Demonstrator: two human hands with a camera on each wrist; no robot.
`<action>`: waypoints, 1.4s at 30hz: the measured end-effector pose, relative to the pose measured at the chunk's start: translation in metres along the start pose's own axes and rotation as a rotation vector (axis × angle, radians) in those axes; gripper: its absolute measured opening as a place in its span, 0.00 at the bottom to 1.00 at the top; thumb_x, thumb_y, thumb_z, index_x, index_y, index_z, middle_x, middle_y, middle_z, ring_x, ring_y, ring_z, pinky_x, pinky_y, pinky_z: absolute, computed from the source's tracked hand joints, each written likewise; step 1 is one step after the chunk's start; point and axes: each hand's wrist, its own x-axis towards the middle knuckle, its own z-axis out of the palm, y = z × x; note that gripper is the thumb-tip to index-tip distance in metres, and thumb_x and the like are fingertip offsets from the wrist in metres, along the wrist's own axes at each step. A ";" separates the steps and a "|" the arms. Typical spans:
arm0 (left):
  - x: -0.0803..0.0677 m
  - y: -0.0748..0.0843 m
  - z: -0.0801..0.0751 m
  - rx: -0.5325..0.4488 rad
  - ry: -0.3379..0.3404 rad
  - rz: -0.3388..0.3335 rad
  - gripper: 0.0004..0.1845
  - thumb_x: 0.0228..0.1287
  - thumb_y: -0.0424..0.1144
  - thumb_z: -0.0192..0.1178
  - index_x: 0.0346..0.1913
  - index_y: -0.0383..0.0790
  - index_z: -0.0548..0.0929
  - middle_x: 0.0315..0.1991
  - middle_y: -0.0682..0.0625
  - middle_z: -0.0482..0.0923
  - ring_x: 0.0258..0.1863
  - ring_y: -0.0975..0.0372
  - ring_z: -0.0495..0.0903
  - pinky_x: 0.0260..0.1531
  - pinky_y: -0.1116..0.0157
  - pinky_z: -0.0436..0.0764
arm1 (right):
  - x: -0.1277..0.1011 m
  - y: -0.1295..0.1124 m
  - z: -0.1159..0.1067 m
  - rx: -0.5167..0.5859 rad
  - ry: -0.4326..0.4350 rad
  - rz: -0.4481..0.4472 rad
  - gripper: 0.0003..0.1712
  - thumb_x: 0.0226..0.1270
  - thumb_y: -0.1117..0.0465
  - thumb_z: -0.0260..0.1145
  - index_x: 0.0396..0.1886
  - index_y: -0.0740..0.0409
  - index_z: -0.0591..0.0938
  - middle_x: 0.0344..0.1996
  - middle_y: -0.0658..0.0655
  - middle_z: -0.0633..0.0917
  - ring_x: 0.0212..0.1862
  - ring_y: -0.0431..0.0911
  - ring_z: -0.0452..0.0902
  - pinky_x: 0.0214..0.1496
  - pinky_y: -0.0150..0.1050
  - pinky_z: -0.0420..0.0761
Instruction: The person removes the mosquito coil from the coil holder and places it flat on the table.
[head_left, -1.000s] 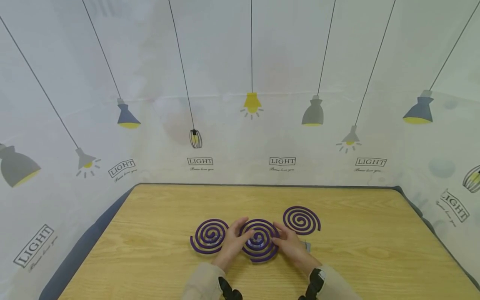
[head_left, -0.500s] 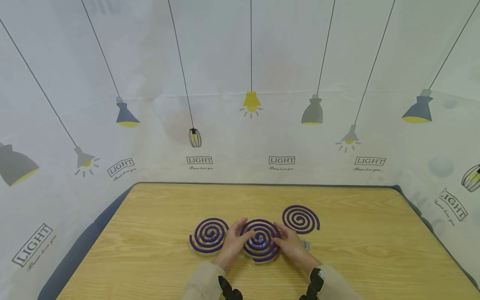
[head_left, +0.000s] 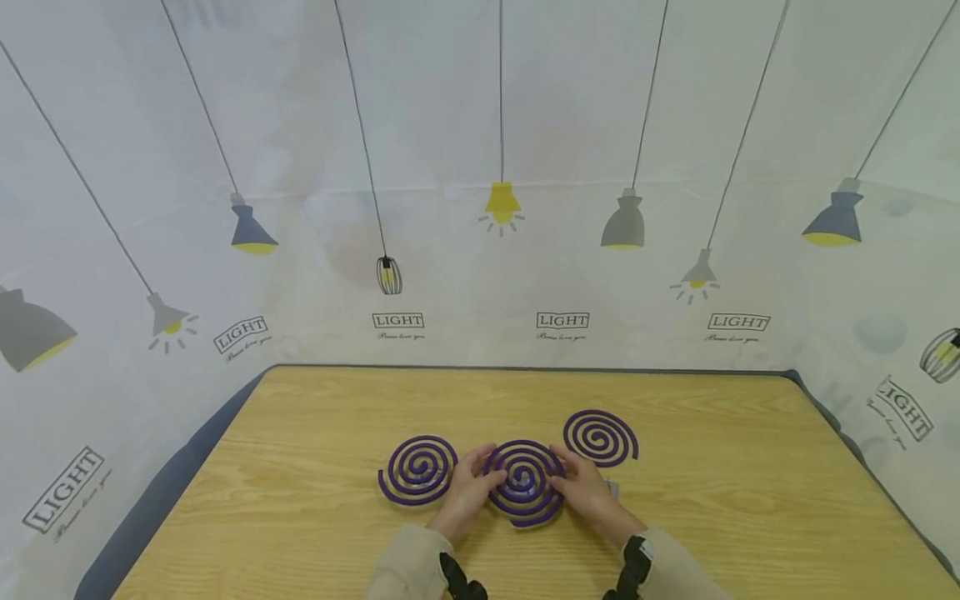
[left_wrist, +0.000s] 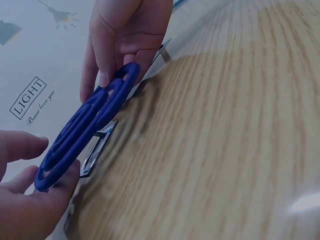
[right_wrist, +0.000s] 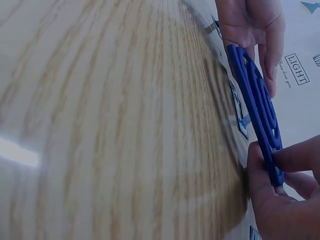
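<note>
Head view: hands hold coil (head_left: 525, 483); backdrop (head_left: 480, 167) reads "LIGHT".

3 coils on surface (head_left: 315, 500): mid coil (head_left: 525, 483) btwn left coil (head_left: 417, 469) & right coil (head_left: 600, 437). Right coil sits further back. Hands either side of mid coil.

On my wooden table (head_left: 315, 517) lie two more purple spiral coils, one left (head_left: 417, 470), one right (head_left: 601, 437); lamp-printed curtain (head_left: 480, 167) behind.
</note>
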 end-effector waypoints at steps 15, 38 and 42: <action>-0.001 -0.005 0.002 -0.069 0.025 -0.029 0.27 0.53 0.19 0.52 0.58 0.24 0.63 0.48 0.34 0.70 0.42 0.57 0.75 0.39 0.67 0.77 | -0.003 0.001 -0.003 0.014 0.014 -0.008 0.26 0.55 0.78 0.56 0.56 0.74 0.66 0.41 0.70 0.78 0.39 0.53 0.77 0.42 0.42 0.78; -0.001 -0.006 0.000 -0.096 0.034 -0.079 0.25 0.55 0.23 0.55 0.58 0.25 0.64 0.45 0.35 0.75 0.34 0.60 0.78 0.27 0.66 0.80 | -0.007 0.004 -0.006 0.117 -0.010 0.068 0.26 0.60 0.73 0.55 0.58 0.71 0.64 0.41 0.71 0.78 0.36 0.53 0.78 0.35 0.42 0.81; -0.002 -0.005 -0.001 -0.105 0.037 -0.084 0.26 0.55 0.23 0.55 0.58 0.26 0.63 0.45 0.35 0.75 0.32 0.61 0.78 0.25 0.67 0.80 | -0.006 0.004 -0.006 0.161 -0.017 0.074 0.26 0.60 0.74 0.55 0.58 0.73 0.62 0.37 0.69 0.79 0.31 0.49 0.78 0.33 0.41 0.81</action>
